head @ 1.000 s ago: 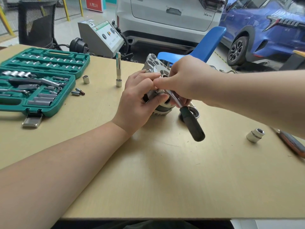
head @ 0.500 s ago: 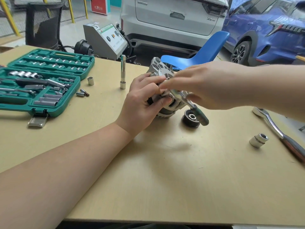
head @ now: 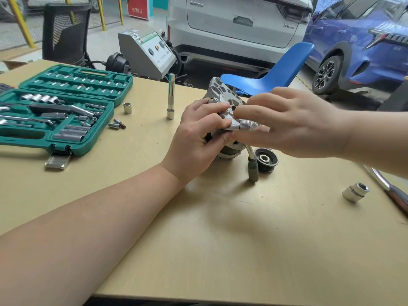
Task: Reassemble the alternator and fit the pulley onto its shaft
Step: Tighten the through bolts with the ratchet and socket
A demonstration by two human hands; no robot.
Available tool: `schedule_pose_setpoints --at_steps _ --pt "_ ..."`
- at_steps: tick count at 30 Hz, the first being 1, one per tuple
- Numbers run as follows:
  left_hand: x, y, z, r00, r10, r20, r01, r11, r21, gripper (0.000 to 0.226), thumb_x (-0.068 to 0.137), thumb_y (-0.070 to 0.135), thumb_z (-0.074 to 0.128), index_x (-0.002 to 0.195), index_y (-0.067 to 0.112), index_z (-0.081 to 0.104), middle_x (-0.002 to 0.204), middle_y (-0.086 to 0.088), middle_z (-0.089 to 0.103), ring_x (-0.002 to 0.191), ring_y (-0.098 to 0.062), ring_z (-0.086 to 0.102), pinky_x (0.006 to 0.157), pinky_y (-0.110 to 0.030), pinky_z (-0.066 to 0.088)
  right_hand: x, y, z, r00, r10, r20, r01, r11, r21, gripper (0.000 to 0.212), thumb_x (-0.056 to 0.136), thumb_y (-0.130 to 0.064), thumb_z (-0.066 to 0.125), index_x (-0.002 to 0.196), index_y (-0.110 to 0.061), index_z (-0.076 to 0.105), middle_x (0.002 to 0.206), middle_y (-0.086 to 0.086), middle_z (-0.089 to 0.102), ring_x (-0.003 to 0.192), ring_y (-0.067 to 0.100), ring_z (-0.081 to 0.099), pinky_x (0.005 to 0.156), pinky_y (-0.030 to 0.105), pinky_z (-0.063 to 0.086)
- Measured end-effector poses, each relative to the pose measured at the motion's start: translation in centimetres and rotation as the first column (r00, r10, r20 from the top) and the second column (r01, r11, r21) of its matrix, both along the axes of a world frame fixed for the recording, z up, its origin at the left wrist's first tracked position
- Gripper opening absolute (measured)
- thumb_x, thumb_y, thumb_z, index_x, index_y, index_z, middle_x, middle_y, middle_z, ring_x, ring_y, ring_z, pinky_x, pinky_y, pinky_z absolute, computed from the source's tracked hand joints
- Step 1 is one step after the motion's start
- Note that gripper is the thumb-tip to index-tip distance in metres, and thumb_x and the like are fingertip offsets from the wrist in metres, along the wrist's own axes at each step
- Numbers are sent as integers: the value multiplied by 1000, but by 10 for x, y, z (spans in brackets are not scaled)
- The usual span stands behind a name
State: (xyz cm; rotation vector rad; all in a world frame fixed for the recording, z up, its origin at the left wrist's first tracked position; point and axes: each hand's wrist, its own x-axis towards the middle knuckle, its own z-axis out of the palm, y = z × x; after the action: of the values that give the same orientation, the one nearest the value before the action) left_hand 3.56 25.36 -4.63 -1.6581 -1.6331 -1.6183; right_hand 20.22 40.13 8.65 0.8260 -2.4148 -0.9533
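The grey alternator (head: 217, 90) stands on edge on the table, mostly hidden by both hands. My left hand (head: 198, 138) grips its near side, fingertips beside the socket on the housing. My right hand (head: 293, 122) pinches the head of a small ratchet (head: 245, 125) between thumb and fingers; the socket is set on the housing. Below the hand the ratchet's dark handle (head: 253, 171) hangs down toward the table. Just right of that handle the black grooved pulley (head: 272, 164) lies flat on the table, off the shaft, with a nut (head: 263, 159) in its centre.
An open green socket case (head: 123, 82) lies at the left. Loose sockets (head: 127, 107) and small bits (head: 116, 124) lie beside it, and a tall socket (head: 170, 96) stands upright. A large socket (head: 355, 192) and a big ratchet (head: 397, 195) lie at the right. A blue chair (head: 278, 74) stands behind the table.
The ratchet handle has swung from pointing toward me at the lower right to hanging almost straight down beside the pulley. My right hand turned with it. My left hand stayed on the alternator.
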Motion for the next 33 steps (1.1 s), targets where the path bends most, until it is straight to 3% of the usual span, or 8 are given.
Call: schedule_pose_setpoints --at_steps 5,13,18,24,28,33 --pt "1 -1 1 1000 2 6 -2 1000 1 15 93 11 85 100 0 77 134 -15 71 134 -47 55 118 -55 41 -3 4 -16 987 91 -135 -85 995 47 16 98 -12 69 110 -20 77 114 10 75 95 31 73 74 38 54" --pt "-1 0 0 1000 -4 -10 4 1000 15 14 93 9 84 99 -2 78 134 -16 70 133 -45 57 118 -60 40 0 4 -24 975 82 -206 -86 996 -9 16 97 -12 69 111 -19 75 115 10 73 95 32 70 75 39 52" --pt "-2 1 -1 1000 0 -13 0 1000 11 14 94 9 83 100 -2 78 134 -16 70 133 -45 56 117 -61 41 0 4 -26 978 59 -200 -71 996 -55 19 96 -10 72 112 -18 79 110 13 75 90 32 72 70 39 53" --pt "-4 -1 -1 999 2 -33 -2 1000 6 17 97 12 80 110 2 78 136 -14 70 136 -41 56 117 -58 42 2 -6 -24 986 4 -164 -36 981 -192 22 101 -13 68 120 -7 77 121 14 75 96 35 74 71 44 55" --pt "-2 -4 2 1000 -1 -19 2 1000 29 28 97 14 81 121 2 73 135 -12 71 137 -33 58 118 -58 43 -1 -14 -25 993 -11 -121 -19 970 -241 20 103 -7 63 115 0 77 122 22 73 95 40 72 82 48 59" --pt "-3 -6 3 1000 4 -6 -4 1000 21 21 91 12 86 102 -4 78 134 -17 72 133 -16 54 119 -57 43 -2 -9 -20 999 -10 -47 -4 955 -296 23 104 -6 59 121 2 74 123 21 73 106 40 71 94 45 55"
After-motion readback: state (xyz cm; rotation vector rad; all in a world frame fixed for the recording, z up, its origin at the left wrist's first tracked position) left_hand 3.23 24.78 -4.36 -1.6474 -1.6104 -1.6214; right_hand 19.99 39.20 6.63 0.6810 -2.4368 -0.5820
